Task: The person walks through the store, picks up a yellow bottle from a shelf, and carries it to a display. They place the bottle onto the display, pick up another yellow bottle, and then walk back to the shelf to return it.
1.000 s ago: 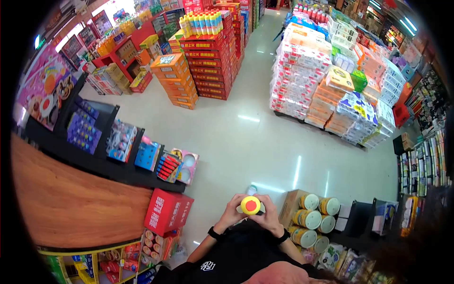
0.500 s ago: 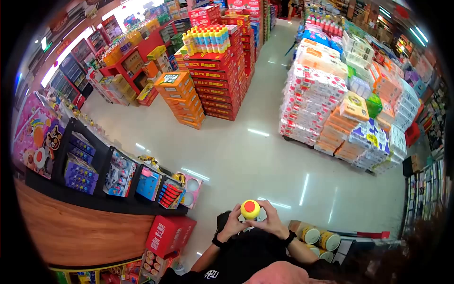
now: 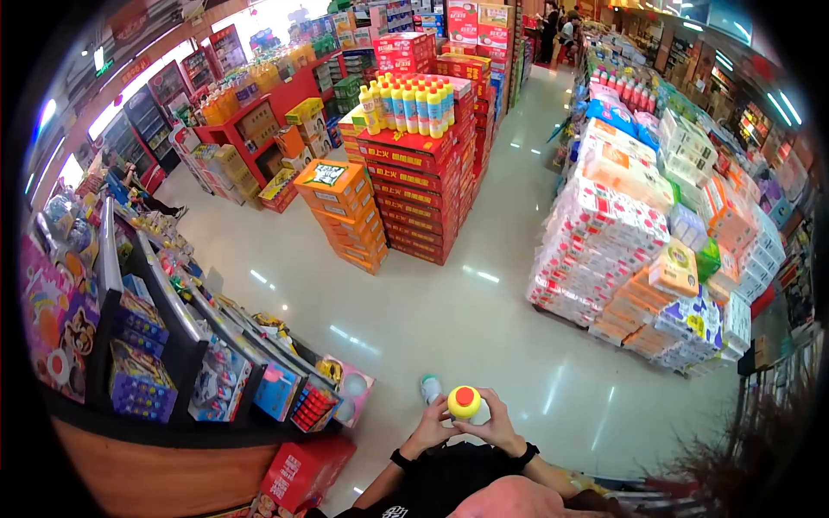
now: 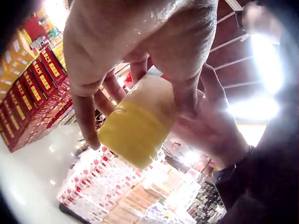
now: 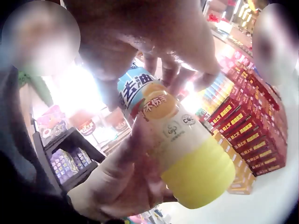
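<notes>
Both hands hold one bottle (image 3: 465,402) upright in front of the body; from above it shows a yellow top with a red cap. The left hand (image 3: 431,426) grips its left side and the right hand (image 3: 498,424) its right side. In the left wrist view the bottle (image 4: 138,123) shows a yellow lower part between the fingers of the left hand (image 4: 140,46). In the right wrist view the bottle (image 5: 175,140) turns a blue and white printed label to the camera, with the right hand (image 5: 154,37) around its upper end.
Red cartons (image 3: 414,186) topped with similar bottles (image 3: 406,105) stand ahead, beside orange cartons (image 3: 344,211). Wrapped packs (image 3: 596,250) are piled to the right. A black shelf counter (image 3: 186,388) runs along the left, a red box (image 3: 304,470) beside it. Glossy floor (image 3: 449,319) lies between.
The head view has tilted up, so the stacks and counter appear lower and more of the far aisle shows. Both hands still grip the bottle, close to the body.
</notes>
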A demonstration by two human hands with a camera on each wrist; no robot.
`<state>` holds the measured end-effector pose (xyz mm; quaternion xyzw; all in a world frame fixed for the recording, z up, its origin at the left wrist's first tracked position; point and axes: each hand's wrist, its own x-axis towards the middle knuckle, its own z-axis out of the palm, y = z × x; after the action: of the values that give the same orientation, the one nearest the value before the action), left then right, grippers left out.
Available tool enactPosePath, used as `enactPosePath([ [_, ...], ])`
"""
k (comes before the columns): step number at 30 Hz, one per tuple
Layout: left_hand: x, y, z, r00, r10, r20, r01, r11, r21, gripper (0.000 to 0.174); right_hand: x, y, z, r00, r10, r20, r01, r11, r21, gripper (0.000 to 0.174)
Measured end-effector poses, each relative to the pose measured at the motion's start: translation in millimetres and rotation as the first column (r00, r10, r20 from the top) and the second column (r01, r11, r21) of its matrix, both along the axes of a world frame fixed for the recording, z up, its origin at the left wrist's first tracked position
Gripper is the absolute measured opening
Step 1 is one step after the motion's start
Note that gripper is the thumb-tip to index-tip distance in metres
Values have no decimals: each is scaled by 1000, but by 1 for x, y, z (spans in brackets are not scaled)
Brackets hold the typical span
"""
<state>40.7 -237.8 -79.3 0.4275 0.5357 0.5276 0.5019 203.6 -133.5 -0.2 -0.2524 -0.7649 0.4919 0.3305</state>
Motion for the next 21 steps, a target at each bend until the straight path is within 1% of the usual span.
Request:
enactPosePath([
  [3,-37,38,-2,1000,12,23,-13,999,32,67,-39,32,4,999,-46,-3,46,999,3,68],
  [6,-79,68,-6,971,75,-228,-44,990,135,68,-76,61,9,999,-41,-5,41,997,-67,67],
  [7,-90,75,17,982,60,-177,-41,993,112,68,-89,70,-6,998,-46,-37,41,993,-111,65],
  [8,-108,90,37,989,53,-140,-38,993,111,67,-108,83,19,999,3,-45,-7,996,-92,63],
  [9,-118,96,28,986,107,-131,-92,989,116,65,-125,95,19,998,17,-54,-19,999,-49,62],
  [10,-127,99,28,984,120,-130,-106,988,113,64,-137,101,18,998,25,-60,-26,1000,-11,62],
  [12,-152,114,32,980,145,-134,-130,985,116,62,-162,114,20,998,26,-61,-26,1000,-4,61],
  [13,-162,119,37,975,171,-144,-149,978,147,63,-174,118,21,997,30,-66,-31,1000,-3,61],
  [16,-184,131,44,964,206,-170,-179,971,160,63,-198,131,20,996,37,-81,-41,998,-49,58],
  [17,-190,134,46,954,214,-212,-182,970,161,64,-203,136,19,997,45,-59,-48,997,-54,58],
  [20,-206,147,31,963,214,-166,-198,974,106,64,-224,151,18,999,49,-17,-50,998,-43,57],
  [21,-211,153,26,963,224,-152,-209,972,112,64,-231,157,14,998,54,-16,-55,996,-66,57],
])
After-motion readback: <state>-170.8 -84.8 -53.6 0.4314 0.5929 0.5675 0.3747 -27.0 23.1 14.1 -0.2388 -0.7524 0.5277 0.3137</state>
